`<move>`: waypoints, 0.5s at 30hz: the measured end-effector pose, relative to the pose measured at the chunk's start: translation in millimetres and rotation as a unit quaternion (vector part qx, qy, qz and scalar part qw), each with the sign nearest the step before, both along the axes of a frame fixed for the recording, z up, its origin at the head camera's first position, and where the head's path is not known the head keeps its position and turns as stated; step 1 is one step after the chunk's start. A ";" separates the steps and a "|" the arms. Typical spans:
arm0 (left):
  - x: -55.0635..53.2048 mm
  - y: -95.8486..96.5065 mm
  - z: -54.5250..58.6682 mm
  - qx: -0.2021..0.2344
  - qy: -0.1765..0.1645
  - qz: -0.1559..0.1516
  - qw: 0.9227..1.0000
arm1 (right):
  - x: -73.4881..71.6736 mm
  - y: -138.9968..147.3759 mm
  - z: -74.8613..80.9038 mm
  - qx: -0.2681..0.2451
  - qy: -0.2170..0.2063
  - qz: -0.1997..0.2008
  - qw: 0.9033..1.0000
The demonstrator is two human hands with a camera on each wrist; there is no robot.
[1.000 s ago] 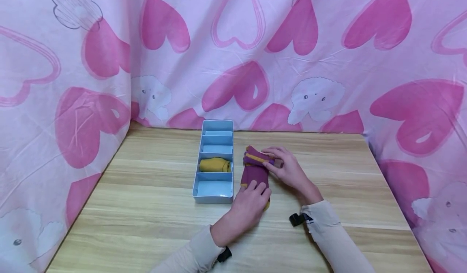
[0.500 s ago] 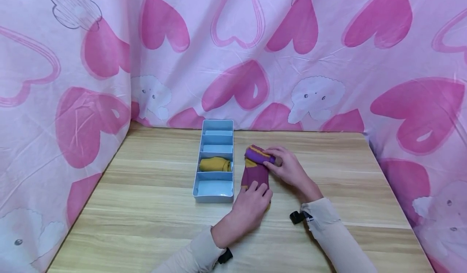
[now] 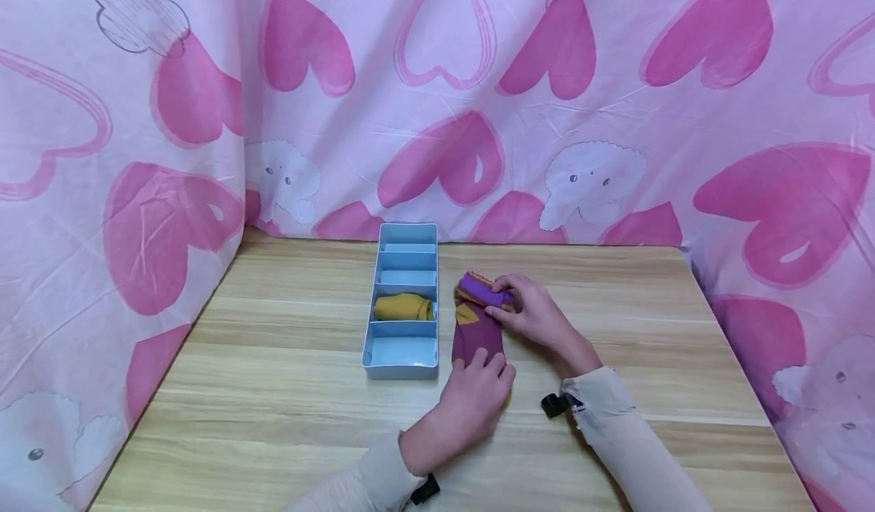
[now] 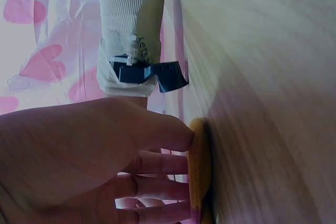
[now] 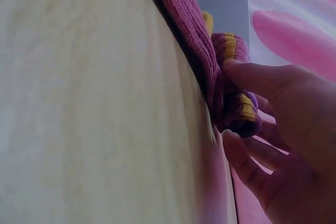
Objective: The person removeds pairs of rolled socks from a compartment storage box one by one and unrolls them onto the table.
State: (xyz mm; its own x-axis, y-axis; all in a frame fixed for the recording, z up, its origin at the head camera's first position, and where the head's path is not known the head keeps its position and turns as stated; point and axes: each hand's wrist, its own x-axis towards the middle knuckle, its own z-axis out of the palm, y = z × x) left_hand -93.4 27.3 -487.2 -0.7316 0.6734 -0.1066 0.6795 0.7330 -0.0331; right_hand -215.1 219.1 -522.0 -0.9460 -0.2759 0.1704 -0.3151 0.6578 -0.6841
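Note:
A maroon sock with mustard patches lies lengthwise on the table, its far end rolled up and showing purple. My right hand pinches that roll from the right side; in the right wrist view, the ribbed roll sits between thumb and fingers. At the sock's near end, my left hand presses down with its fingertips. The left wrist view shows those fingers nearly straight against the mustard end, which the hand mostly hides in the head view.
Left of the sock stands a light blue divided box. One of its compartments holds a rolled mustard sock. Around the wooden table, pink heart-patterned cloth hangs at the back and sides.
The far end of the sock has been turned over into a tighter roll, with more purple on top. My left hand has slid slightly toward the near edge.

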 end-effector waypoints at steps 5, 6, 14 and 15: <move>4.1 3.0 0.8 -0.017 0.008 -0.001 1.000 | -2.0 -0.8 0.2 0.005 0.002 -0.001 1.000; 4.7 3.2 0.9 -0.019 0.009 -0.001 1.000 | -2.4 -0.5 0.3 0.006 0.007 -0.002 1.000; 8.5 4.0 1.7 -0.019 0.009 -0.001 1.000 | -2.5 -1.5 1.0 -0.022 -0.008 -0.032 0.999; 8.8 4.2 1.5 -0.021 0.008 -0.003 1.000 | -2.6 -1.5 0.9 -0.025 -0.008 -0.036 0.999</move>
State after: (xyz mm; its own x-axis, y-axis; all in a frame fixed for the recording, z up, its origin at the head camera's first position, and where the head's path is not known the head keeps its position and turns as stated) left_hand -84.7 31.5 -485.8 -0.7299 0.6724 -0.1230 0.6823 0.7273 -0.0736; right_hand -217.8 217.6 -521.1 -0.9658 -0.1992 0.1661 -0.2567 0.6432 -0.7214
